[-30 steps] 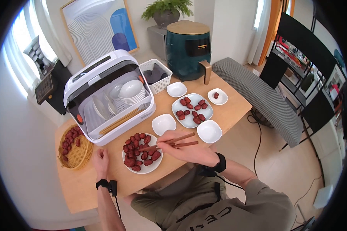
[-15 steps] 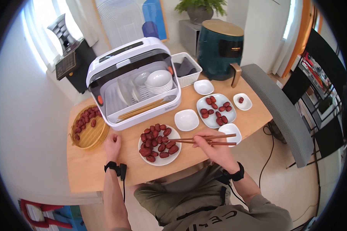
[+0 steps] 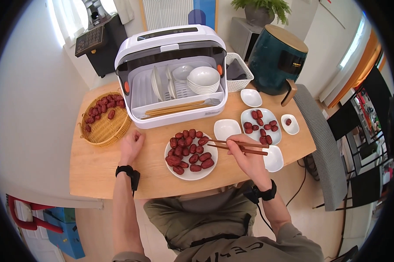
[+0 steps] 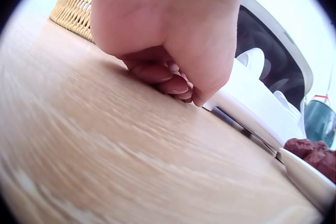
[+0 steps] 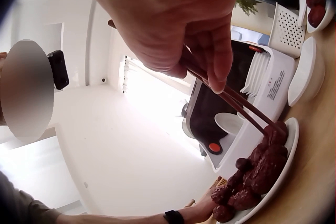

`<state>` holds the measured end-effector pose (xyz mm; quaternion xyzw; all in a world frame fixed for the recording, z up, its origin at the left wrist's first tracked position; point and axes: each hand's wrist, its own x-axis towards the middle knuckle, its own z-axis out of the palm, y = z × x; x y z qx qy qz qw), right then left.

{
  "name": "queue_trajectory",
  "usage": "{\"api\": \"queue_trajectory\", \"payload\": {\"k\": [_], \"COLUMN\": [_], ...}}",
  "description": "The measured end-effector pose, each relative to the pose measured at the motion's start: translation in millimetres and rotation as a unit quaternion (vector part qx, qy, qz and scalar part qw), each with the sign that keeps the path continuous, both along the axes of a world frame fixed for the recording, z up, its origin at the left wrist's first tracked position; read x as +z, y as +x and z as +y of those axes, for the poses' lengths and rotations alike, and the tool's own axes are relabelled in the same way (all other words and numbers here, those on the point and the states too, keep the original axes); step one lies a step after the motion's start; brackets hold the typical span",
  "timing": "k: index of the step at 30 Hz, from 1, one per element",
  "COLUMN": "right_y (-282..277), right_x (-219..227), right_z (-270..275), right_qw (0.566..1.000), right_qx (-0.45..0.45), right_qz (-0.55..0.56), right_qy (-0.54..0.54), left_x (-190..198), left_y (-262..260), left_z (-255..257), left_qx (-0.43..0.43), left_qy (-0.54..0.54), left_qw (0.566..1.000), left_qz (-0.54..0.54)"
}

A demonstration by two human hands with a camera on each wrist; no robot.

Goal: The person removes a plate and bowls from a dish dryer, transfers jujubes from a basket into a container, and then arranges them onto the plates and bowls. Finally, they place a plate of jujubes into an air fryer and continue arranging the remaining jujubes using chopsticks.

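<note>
My right hand (image 3: 248, 161) grips a pair of brown wooden chopsticks (image 3: 245, 147), their tips right at a red date (image 3: 202, 141) by the upper right rim of a round white plate (image 3: 189, 176). In the right wrist view the chopsticks (image 5: 231, 97) slant down to the topmost date of the heap. Several wrinkled red dates (image 3: 179, 152) fill the plate. Resting on the table left of the plate, my left hand (image 3: 131, 146) holds nothing. Its fingers (image 4: 152, 73) are loosely curled under the palm in the left wrist view.
Dates lie in a wicker basket (image 3: 101, 139) at left. A white dish cabinet (image 3: 175, 118) stands behind the plate. On the right, a pale plate (image 3: 248, 139) bears dates in small groups, with white dishes (image 3: 227, 129) around it and one date (image 3: 288, 122) in the rightmost dish.
The head view has shifted, so the table shows further right and lower. The chopstick tips have moved from the middle of the date heap to its upper right side. My left hand still rests on the table.
</note>
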<state>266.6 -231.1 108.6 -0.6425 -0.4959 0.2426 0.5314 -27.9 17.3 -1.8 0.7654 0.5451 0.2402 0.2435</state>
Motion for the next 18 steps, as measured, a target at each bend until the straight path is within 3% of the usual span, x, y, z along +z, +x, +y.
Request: {"api": "queue_trajectory", "payload": {"k": [6, 8, 18], "right_y": [-5.7, -7.3, -4.5], "right_x": [-6.8, -6.8, -0.1], "right_z": [5.4, 4.0, -25.7], "right_qw": [1.0, 0.993, 0.994], "right_qx": [-0.006, 0.007, -0.056], "right_qz": [-0.003, -0.109, -0.076], "right_qy": [0.031, 0.048, 0.056], "left_x": [-1.2, -2.5, 0.7], "left_y": [0.4, -0.6, 1.3], "left_z": [5.2, 6.0, 3.1], "left_qx": [0.002, 0.003, 0.019], "left_qy": [-0.009, -0.016, -0.035], "left_qw": [1.0, 1.0, 0.998], "left_qz": [-0.008, -0.024, -0.043]}}
